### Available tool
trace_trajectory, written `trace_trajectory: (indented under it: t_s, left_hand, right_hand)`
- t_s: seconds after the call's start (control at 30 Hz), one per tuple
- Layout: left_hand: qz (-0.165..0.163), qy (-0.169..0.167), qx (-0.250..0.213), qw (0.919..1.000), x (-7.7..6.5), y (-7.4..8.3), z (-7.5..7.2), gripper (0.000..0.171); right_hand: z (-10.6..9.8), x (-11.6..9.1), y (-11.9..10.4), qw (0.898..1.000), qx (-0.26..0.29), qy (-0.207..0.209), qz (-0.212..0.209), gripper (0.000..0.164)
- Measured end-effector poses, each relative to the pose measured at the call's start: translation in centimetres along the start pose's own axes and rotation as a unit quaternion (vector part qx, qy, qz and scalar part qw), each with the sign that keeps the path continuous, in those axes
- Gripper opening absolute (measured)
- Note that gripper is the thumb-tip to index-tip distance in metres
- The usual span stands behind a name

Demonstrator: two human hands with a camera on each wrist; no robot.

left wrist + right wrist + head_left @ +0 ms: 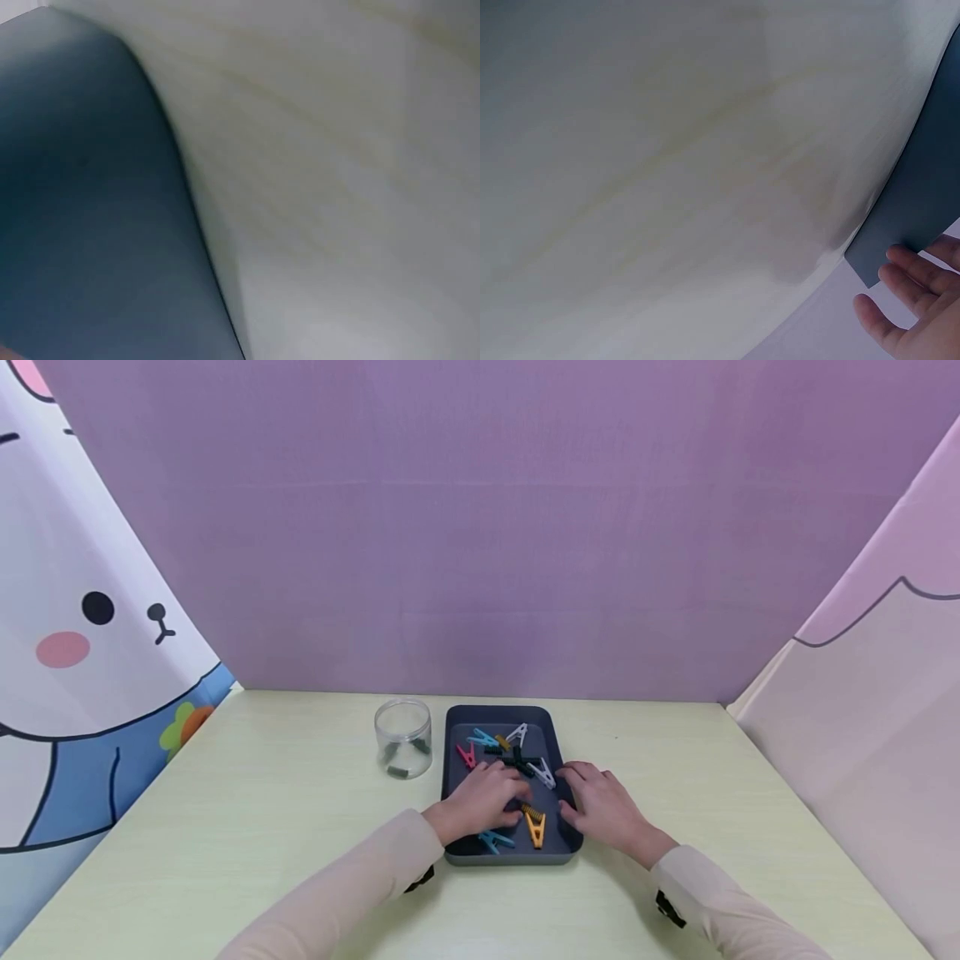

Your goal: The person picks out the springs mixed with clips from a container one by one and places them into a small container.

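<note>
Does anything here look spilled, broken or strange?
Nothing stands out. The colored clips lie jumbled at various angles, but those visible are inside the gray tray. The clear jar stands upright beside it, a few dark pieces inside. Small damage would be hard to see.

Head view glowing bright and even, soft shadows under the sleeves (337, 885), wrist views dimmer, tabletop (337, 187) there blurring

A purple cloth (465, 543) hangs behind the pale table (300, 760), a cartoon-print sheet (75, 552) at its left, pinkish-white drapery (892, 693) at its right.
</note>
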State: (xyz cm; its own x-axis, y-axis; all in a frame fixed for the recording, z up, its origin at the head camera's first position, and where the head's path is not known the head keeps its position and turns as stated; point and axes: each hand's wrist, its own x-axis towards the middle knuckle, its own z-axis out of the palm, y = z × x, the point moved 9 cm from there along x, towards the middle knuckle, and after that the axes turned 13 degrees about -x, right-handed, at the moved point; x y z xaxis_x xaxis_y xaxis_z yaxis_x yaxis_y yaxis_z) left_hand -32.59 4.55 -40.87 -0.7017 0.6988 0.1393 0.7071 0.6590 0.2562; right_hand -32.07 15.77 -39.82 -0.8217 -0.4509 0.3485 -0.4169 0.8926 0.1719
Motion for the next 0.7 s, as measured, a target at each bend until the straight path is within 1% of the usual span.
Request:
trace_trajectory:
  t_s: [0.27,0.7]
  left_hand:
    - [0.004,-0.003,0.004,1.0000,0.16,-0.06,0.17,0.018]
    - [0.006,0.004,0.010,0.9999,0.25,-0.10,0.13,0.010]
  right_hand:
    - [0.08,0.07,0.02,1.000,-0.001,-0.002,0.003,0.041]
    - [0.20,0.17,-0.04,1.000,-0.001,-0.009,0.007,0.041]
